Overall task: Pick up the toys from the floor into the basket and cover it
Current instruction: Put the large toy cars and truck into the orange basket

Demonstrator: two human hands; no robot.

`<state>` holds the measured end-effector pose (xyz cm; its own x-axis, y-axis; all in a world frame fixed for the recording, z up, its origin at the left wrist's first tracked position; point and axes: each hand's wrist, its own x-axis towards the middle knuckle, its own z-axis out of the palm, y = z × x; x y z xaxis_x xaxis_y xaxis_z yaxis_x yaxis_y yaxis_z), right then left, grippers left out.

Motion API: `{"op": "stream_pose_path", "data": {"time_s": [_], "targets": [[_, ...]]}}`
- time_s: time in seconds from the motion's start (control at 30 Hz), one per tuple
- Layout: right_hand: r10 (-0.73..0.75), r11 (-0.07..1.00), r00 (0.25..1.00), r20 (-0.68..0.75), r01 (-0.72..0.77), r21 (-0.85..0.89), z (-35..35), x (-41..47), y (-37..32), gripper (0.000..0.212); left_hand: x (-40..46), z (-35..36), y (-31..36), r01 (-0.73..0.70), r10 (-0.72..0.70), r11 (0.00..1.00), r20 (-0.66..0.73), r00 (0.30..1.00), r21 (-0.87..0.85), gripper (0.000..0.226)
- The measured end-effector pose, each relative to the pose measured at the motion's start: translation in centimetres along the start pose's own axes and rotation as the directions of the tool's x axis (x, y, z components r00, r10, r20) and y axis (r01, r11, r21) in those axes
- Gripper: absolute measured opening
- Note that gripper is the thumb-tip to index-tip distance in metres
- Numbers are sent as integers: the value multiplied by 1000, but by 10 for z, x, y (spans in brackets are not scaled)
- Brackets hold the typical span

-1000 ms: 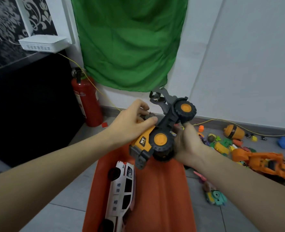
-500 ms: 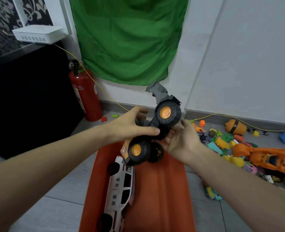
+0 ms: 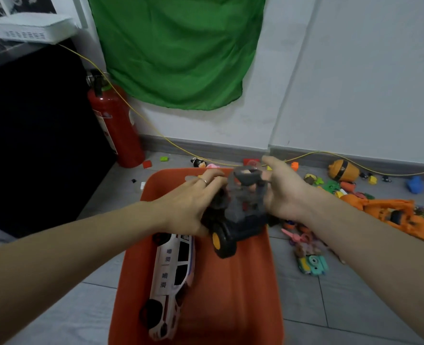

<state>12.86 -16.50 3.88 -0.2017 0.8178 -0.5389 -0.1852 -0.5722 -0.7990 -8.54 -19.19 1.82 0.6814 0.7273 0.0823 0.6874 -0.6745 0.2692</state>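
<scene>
Step in hand: the black plastic toy truck with orange wheel hubs (image 3: 235, 220) is being lowered into the orange plastic basket (image 3: 253, 282) on the grey tiled floor (image 3: 303, 295); judged early in the task, since many toys lie outside.
Left hand (image 3: 193, 205): fingers are curled over the truck's left side, gripping it.
Right hand (image 3: 283, 192): the truck's right side is held, thumb raised.
Truck position: held over the basket's far half, just beside the white toy police car (image 3: 171, 277) already inside.
Truck orientation: the long axis is seen running near-to-far, tilted; the grey bucket end (image 3: 247, 176) points away and up, one wheel (image 3: 222, 241) toward the camera.
Next move: lowering and release of both grips seem called for, then the scattered small toys (image 3: 312, 262) at right.
</scene>
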Motion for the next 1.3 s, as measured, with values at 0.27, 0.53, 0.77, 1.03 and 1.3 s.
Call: {"op": "stream_pose_path", "data": {"time_s": [0.27, 0.53, 0.77, 1.03, 1.3], "targets": [[138, 902, 982, 127, -72, -427, 22, -2, 30, 79, -3, 45, -10, -57, 11, 981, 239, 971, 188, 114], [277, 496, 950, 145, -12, -868, 28, -14, 59, 66, -20, 70, -7, 280, -325, 946, 541, 776, 165, 72], [258, 396, 966, -16, -121, -910, 39, -13, 67, 55, -15, 82, 14, 498, -316, 867, 742, 591, -28, 47], [123, 484, 979, -164, -203, -851, 46, 4, 96, 56, -9, 110, 18, 692, -414, 692, 674, 612, -204, 42], [-106, 556, 993, -44, 22, -831, 37, 7, 67, 40, 20, 67, 17, 540, -453, 839, 638, 623, 68, 25]]}}
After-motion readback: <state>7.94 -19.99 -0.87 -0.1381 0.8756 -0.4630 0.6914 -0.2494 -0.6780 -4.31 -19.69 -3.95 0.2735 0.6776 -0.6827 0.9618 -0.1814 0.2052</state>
